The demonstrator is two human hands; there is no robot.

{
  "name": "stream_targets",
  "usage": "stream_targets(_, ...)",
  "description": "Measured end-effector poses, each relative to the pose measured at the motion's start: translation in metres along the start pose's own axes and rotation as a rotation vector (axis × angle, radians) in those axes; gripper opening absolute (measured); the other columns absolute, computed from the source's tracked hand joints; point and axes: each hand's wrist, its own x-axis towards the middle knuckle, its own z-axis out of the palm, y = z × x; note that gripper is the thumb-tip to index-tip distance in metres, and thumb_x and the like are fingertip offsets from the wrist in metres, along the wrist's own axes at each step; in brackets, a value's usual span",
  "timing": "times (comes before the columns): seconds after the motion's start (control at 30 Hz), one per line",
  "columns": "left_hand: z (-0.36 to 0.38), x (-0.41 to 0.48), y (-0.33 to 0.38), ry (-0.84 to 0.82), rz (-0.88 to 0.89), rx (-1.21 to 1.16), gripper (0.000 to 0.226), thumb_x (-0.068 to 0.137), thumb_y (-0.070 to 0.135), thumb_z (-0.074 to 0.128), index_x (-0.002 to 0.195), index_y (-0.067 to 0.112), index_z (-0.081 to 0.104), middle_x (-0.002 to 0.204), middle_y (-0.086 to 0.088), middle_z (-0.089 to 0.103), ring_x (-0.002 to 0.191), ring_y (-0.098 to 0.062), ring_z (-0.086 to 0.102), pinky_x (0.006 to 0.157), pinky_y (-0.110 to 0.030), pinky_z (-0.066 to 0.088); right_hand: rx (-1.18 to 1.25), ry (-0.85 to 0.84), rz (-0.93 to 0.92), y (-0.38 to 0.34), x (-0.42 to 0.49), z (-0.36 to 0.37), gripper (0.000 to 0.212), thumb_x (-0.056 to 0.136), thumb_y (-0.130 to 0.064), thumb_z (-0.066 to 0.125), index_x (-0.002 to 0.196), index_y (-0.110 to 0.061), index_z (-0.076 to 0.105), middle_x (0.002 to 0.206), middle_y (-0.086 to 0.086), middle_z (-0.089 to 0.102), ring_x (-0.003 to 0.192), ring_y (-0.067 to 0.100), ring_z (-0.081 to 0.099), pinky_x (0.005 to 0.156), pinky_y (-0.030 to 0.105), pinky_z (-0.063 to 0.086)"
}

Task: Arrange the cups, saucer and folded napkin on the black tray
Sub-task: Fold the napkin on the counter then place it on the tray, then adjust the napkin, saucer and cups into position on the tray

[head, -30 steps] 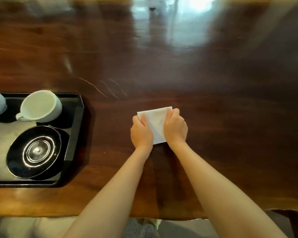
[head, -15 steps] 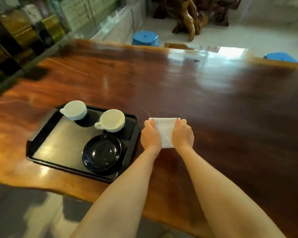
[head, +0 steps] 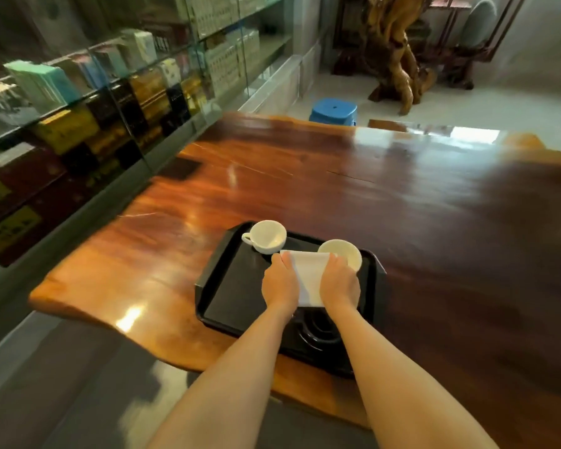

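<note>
A black tray lies near the front edge of the wooden table. Two white cups stand along its far side: one at the left with its handle pointing left, the other at the right, partly behind my hand. A black saucer sits at the tray's near right, partly hidden by my forearms. The folded white napkin is over the tray's middle, between both hands. My left hand grips its left edge and my right hand its right edge. I cannot tell whether the napkin touches the tray.
The long polished wooden table stretches away to the right and far side. Glass display shelves with boxes run along the left. Blue stools and a carved wooden trunk stand beyond the table's far end.
Both hands have carried the napkin leftward from the bare table onto the area above the tray. The camera has swung so the tray sits in the middle of the view.
</note>
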Motion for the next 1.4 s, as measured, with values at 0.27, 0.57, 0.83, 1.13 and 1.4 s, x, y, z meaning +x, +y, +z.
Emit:
stream_targets(0.27, -0.044, 0.038, -0.048, 0.033, -0.022, 0.085, 0.045, 0.101, 0.039, 0.022, 0.107, 0.006, 0.052, 0.103, -0.013, 0.062, 0.094, -0.031, 0.058, 0.071, -0.035, 0.043, -0.091, -0.029, 0.008, -0.030, -0.013, 0.071, 0.043, 0.101, -0.033, 0.021, 0.106, -0.004, 0.052, 0.108, 0.018, 0.064, 0.099, 0.032, 0.062, 0.070, 0.033, 0.040)
stream_targets(0.57, -0.060, 0.073, -0.098, -0.034, -0.060, 0.173, 0.043, 0.100, 0.041, 0.025, 0.093, 0.007, 0.050, 0.075, -0.003, 0.050, 0.072, -0.026, 0.053, 0.059, -0.034, 0.038, -0.072, -0.116, 0.173, -0.033, -0.019, 0.126, 0.042, 0.101, -0.037, 0.018, 0.109, -0.009, 0.048, 0.108, 0.013, 0.064, 0.097, 0.026, 0.062, 0.073, 0.033, 0.046)
stream_targets(0.83, -0.050, 0.103, -0.122, -0.250, -0.079, 0.114, 0.041, 0.100, 0.019, 0.036, 0.140, 0.010, 0.035, 0.135, -0.012, 0.047, 0.120, -0.027, 0.050, 0.093, -0.034, 0.043, -0.038, -0.138, 0.308, -0.023, -0.010, 0.157, 0.035, 0.100, -0.024, 0.022, 0.123, -0.009, 0.044, 0.124, 0.012, 0.056, 0.106, 0.029, 0.057, 0.086, 0.040, 0.050)
stream_targets(1.13, -0.050, 0.095, -0.142, -0.300, 0.064, 0.240, 0.060, 0.095, 0.008, 0.047, 0.148, 0.013, 0.019, 0.144, -0.007, 0.034, 0.132, -0.021, 0.031, 0.106, -0.030, 0.034, -0.167, 0.052, 0.341, -0.024, -0.028, 0.186, 0.046, 0.097, -0.011, 0.033, 0.143, -0.011, 0.026, 0.138, 0.009, 0.035, 0.122, 0.024, 0.039, 0.100, 0.040, 0.044)
stream_targets(1.4, -0.060, 0.087, -0.141, -0.308, 0.149, 0.233, 0.061, 0.093, 0.011, 0.052, 0.147, 0.014, 0.022, 0.153, -0.004, 0.026, 0.139, -0.019, 0.024, 0.111, -0.027, 0.024, -0.154, 0.028, 0.238, -0.025, -0.040, 0.170, 0.057, 0.096, -0.020, 0.045, 0.146, -0.013, 0.019, 0.146, 0.006, 0.029, 0.131, 0.021, 0.031, 0.103, 0.033, 0.041)
